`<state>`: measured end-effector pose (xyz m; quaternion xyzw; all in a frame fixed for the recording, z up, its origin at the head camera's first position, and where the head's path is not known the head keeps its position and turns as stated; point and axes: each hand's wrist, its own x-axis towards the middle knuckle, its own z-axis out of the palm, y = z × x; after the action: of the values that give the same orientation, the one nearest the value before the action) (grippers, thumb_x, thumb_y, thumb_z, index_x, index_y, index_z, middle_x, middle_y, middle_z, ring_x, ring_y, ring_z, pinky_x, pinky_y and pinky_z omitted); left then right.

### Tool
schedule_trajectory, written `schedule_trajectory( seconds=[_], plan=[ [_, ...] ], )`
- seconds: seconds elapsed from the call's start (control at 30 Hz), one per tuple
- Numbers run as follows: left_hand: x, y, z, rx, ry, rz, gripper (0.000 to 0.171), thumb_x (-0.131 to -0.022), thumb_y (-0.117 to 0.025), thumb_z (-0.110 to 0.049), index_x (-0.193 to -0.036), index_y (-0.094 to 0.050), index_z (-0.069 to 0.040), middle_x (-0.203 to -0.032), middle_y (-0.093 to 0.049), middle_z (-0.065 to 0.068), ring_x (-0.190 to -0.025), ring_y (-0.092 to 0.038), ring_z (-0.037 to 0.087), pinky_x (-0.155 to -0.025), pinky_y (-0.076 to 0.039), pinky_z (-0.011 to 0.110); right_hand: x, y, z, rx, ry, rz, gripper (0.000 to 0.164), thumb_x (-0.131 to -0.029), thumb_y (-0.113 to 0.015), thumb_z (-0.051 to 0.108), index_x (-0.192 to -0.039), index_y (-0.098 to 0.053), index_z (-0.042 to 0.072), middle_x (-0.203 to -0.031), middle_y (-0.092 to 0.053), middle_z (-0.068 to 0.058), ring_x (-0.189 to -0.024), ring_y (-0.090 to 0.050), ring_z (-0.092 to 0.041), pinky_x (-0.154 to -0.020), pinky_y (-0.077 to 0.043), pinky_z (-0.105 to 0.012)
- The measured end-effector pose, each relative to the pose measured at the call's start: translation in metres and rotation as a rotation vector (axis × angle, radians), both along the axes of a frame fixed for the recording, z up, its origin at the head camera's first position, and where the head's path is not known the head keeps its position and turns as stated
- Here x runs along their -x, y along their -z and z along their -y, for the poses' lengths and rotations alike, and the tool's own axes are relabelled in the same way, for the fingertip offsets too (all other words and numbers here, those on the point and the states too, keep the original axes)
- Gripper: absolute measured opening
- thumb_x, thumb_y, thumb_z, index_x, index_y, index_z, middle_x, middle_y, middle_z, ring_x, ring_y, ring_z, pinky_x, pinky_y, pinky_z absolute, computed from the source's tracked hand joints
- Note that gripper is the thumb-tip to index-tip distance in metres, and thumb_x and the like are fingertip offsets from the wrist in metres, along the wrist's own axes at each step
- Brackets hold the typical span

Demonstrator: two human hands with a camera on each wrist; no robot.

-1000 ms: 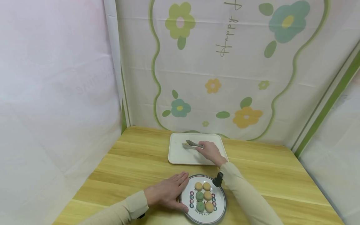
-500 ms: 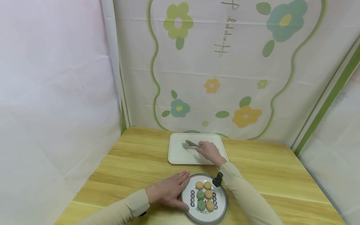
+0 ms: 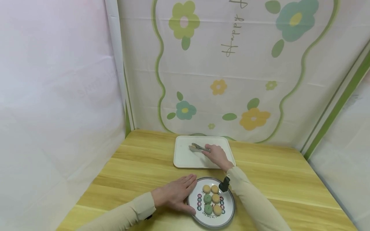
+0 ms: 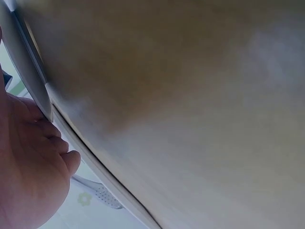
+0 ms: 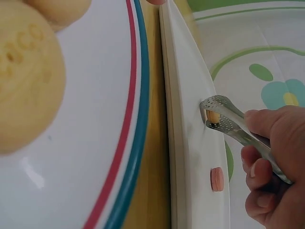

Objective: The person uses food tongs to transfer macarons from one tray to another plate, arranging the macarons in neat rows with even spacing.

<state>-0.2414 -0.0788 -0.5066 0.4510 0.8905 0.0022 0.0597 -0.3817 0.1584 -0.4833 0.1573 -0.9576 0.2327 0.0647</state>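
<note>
My right hand (image 3: 217, 155) grips metal tongs (image 5: 238, 136) over the white tray (image 3: 185, 162). Between the perforated tong tips sits a small yellow macaron (image 5: 213, 116). A pink macaron (image 5: 217, 179) stands on the tray below the tongs in the right wrist view; the head view does not show it. Nearer to me is a round plate (image 3: 202, 218) with a striped rim, bearing yellow macarons (image 3: 217, 210) and green macarons (image 3: 208, 209) in two rows. My left hand (image 3: 176, 194) lies along the plate's left rim with straight fingers, thumb near the lower edge.
A wooden table (image 3: 130, 173) carries both tray and plate, the tray behind the plate with a narrow strip of wood between them. White flower-printed sheets (image 3: 202, 96) enclose the table at the back and sides.
The tong tips have drawn a little closer together around the yellow macaron. The plate and left hand have shifted slightly right and up in the head view, which itself moves a little.
</note>
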Motion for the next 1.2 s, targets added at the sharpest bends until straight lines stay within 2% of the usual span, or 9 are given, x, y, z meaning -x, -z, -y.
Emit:
schedule_trajectory(
  seconds=[0.23, 0.37, 0.5, 0.6, 0.67, 0.77, 0.9, 1.0, 1.2],
  plan=[
    [0.001, 0.0, -0.001, -0.005, 0.008, -0.01, 0.114, -0.082, -0.027, -0.088, -0.157, -0.014, -0.004, -0.165, -0.01, 0.016, -0.154, -0.011, 0.026, -0.126, -0.017, 0.036, -0.002, 0.0, -0.002, 0.005, 0.003, -0.023, 0.025, -0.094, -0.065, 0.034, -0.079, -0.052, 0.019, -0.057, -0.045, 0.004, -0.05, -0.04, -0.014, -0.043, -0.027, -0.023],
    [0.001, 0.001, -0.001, -0.009, 0.002, -0.008, 0.114, -0.082, -0.027, -0.088, -0.157, -0.014, -0.004, -0.166, -0.01, 0.016, -0.154, -0.01, 0.025, -0.126, -0.017, 0.036, -0.004, -0.002, -0.004, 0.016, 0.009, -0.023, 0.02, -0.093, -0.066, 0.034, -0.081, -0.058, 0.021, -0.057, -0.047, 0.004, -0.05, -0.041, -0.014, -0.043, -0.028, -0.024],
    [0.002, 0.0, -0.003, 0.002, 0.001, -0.008, 0.114, -0.082, -0.026, -0.089, -0.157, -0.015, -0.004, -0.166, -0.01, 0.015, -0.154, -0.01, 0.025, -0.126, -0.017, 0.036, -0.004, -0.002, -0.007, 0.032, 0.039, -0.014, 0.015, -0.092, -0.068, 0.035, -0.095, -0.071, 0.02, -0.066, -0.062, 0.0, -0.053, -0.046, -0.014, -0.044, -0.032, -0.025],
    [0.002, -0.002, -0.003, 0.007, 0.006, -0.009, 0.114, -0.081, -0.026, -0.089, -0.157, -0.015, -0.005, -0.166, -0.011, 0.015, -0.154, -0.011, 0.025, -0.126, -0.018, 0.036, -0.006, -0.003, -0.008, 0.064, 0.057, 0.002, 0.03, -0.091, -0.069, 0.036, -0.112, -0.074, 0.015, -0.081, -0.073, -0.007, -0.054, -0.048, -0.014, -0.045, -0.034, -0.025],
    [0.002, -0.002, -0.002, 0.006, 0.004, -0.006, 0.115, -0.081, -0.026, -0.09, -0.157, -0.015, -0.005, -0.166, -0.011, 0.015, -0.154, -0.011, 0.025, -0.126, -0.018, 0.036, -0.008, -0.005, -0.008, 0.077, 0.061, 0.007, 0.037, -0.09, -0.069, 0.036, -0.117, -0.072, 0.011, -0.083, -0.074, -0.009, -0.053, -0.048, -0.013, -0.045, -0.034, -0.024],
    [0.002, -0.003, -0.002, 0.005, 0.003, -0.007, 0.115, -0.08, -0.026, -0.09, -0.157, -0.016, -0.004, -0.165, -0.011, 0.016, -0.154, -0.011, 0.025, -0.126, -0.019, 0.037, -0.011, -0.007, -0.01, 0.091, 0.062, 0.005, 0.035, -0.09, -0.07, 0.036, -0.112, -0.074, 0.009, -0.076, -0.071, -0.006, -0.052, -0.047, -0.013, -0.045, -0.035, -0.024],
    [0.002, -0.003, -0.003, 0.012, 0.009, -0.021, 0.115, -0.081, -0.026, -0.089, -0.157, -0.017, -0.003, -0.165, -0.012, 0.017, -0.154, -0.013, 0.027, -0.126, -0.02, 0.037, -0.014, -0.008, -0.015, 0.084, 0.059, -0.019, 0.027, -0.09, -0.07, 0.037, -0.091, -0.077, 0.011, -0.063, -0.062, 0.001, -0.053, -0.047, -0.013, -0.047, -0.036, -0.024],
    [0.002, -0.003, -0.003, 0.022, 0.013, -0.028, 0.115, -0.081, -0.025, -0.089, -0.157, -0.017, -0.003, -0.165, -0.013, 0.017, -0.154, -0.014, 0.027, -0.126, -0.02, 0.037, -0.016, -0.01, -0.021, 0.101, 0.055, -0.03, 0.024, -0.089, -0.07, 0.036, -0.081, -0.075, 0.014, -0.062, -0.062, 0.002, -0.053, -0.047, -0.012, -0.049, -0.036, -0.024],
    [0.003, -0.004, -0.004, 0.015, 0.01, -0.02, 0.114, -0.082, -0.029, -0.088, -0.157, -0.016, -0.003, -0.165, -0.012, 0.017, -0.154, -0.014, 0.026, -0.126, -0.019, 0.037, -0.023, -0.018, -0.033, 0.141, 0.045, -0.042, 0.028, -0.09, -0.07, 0.039, -0.077, -0.073, 0.015, -0.064, -0.064, 0.003, -0.055, -0.047, -0.012, -0.05, -0.038, -0.024]
  ],
)
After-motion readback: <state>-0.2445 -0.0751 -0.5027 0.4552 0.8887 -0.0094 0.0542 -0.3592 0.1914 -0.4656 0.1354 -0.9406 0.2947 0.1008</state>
